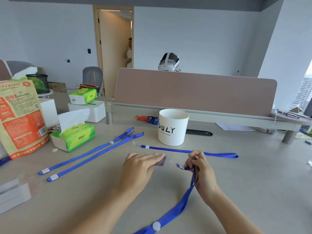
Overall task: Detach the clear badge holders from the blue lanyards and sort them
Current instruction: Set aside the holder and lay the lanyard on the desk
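Note:
My left hand (pixel 141 163) lies flat with straight fingers on a clear badge holder (pixel 162 162) on the table. My right hand (pixel 197 166) pinches the clip end of a blue lanyard (pixel 179 208), which trails toward me past a white round slider. Between the two hands the clear strap of the holder meets the lanyard's white clip (pixel 180 166). Two more blue lanyards (pixel 87 156) lie diagonally at the left. A third lanyard (pixel 189 151) lies beyond my hands, with a clear piece at its left end.
A white cup (pixel 173 127) marked DULY stands behind the lanyards. A green tissue box (pixel 72 137) and an orange paper bag (pixel 20 119) stand at the left. A clear holder stack (pixel 15 188) lies at the left edge. A desk divider (pixel 194 92) closes the back.

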{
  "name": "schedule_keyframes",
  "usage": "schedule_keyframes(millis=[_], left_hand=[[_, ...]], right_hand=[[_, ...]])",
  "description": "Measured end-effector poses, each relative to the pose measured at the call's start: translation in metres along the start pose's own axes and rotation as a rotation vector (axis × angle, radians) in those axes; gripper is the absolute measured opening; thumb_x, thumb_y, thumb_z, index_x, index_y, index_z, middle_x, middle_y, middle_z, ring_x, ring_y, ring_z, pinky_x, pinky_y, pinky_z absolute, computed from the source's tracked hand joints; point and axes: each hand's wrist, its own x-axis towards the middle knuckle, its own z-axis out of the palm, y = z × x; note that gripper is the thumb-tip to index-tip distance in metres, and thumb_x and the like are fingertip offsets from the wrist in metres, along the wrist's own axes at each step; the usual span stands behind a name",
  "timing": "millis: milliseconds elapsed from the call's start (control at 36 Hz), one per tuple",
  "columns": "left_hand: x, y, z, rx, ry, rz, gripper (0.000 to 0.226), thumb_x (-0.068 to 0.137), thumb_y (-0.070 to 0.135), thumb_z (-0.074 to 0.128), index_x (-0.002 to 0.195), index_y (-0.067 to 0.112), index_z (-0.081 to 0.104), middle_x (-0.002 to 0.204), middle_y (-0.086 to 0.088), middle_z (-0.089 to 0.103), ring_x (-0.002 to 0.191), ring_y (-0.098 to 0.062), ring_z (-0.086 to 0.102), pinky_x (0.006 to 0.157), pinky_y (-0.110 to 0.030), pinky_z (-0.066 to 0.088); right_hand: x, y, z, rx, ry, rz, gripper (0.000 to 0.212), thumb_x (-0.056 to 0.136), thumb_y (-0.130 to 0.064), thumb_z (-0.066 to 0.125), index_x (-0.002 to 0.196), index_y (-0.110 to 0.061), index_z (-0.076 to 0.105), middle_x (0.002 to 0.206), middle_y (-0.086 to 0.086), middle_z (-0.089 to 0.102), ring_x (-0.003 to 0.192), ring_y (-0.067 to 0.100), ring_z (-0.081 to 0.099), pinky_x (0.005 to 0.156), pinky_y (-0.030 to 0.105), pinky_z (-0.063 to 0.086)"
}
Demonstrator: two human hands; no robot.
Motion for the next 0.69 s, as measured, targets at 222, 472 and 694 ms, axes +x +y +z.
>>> schedule_keyframes(millis=[222,472,694], left_hand=[[-0.001,0.002,-0.002,0.190,0.166,0.116,0.051,0.078,0.017,0.045,0.122,0.036,0.066,0.121,0.021,0.065,0.106,-0.012,0.061,0.088,-0.027,0.042],[-0.003,0.000,-0.003,0.120,-0.043,0.005,0.063,0.073,0.010,0.054,0.128,0.042,0.058,0.126,0.024,0.062,0.102,-0.007,0.063,0.081,-0.027,0.051],[-0.008,-0.003,-0.004,-0.088,-0.217,-0.091,0.057,0.074,0.059,0.064,0.129,0.056,0.049,0.126,0.036,0.055,0.112,0.008,0.051,0.097,-0.020,0.041]], right_hand=[[-0.008,0.001,0.009,-0.704,-0.150,-0.184,0.027,0.082,-0.027,0.074,0.103,-0.040,0.065,0.067,-0.008,0.035,0.057,0.002,0.040,0.061,0.009,0.037],[-0.008,-0.002,0.005,-0.600,-0.204,-0.119,0.018,0.088,-0.030,0.068,0.077,-0.016,0.069,0.072,0.001,0.056,0.066,0.008,0.049,0.069,0.020,0.040],[-0.009,0.005,0.011,-0.645,-0.208,-0.124,0.012,0.088,-0.027,0.066,0.080,-0.022,0.074,0.093,0.017,0.061,0.067,0.009,0.047,0.064,0.012,0.040]])
